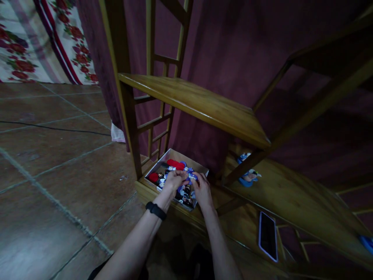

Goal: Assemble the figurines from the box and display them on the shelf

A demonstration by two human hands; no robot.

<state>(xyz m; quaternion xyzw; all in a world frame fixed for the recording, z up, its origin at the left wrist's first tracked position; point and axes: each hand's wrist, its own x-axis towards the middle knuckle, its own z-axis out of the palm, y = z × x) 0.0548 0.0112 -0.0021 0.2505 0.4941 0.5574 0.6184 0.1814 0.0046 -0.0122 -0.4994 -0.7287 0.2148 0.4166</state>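
Over an open cardboard box [169, 152] of small figurines, my two hands meet at a blue-and-white figurine [192, 177]. My right hand [202, 188] pinches it from the right side. On the other side, the fingers of my left hand [174, 180] are closed against it, with a black band [155, 210] on that wrist. Several figurines with red, blue and black parts lie jumbled in the box around and below my hands. A red round piece [153, 177] shows at the box's left end. My fingers hide part of the held figurine.
The box stands on the low wooden shelf, beneath a higher wooden shelf board [198, 101]. To the right, a figurine on a blue base [249, 177] stands on another shelf [291, 194]. A phone [267, 236] lies lower right. A cable [58, 128] crosses the tiled floor.
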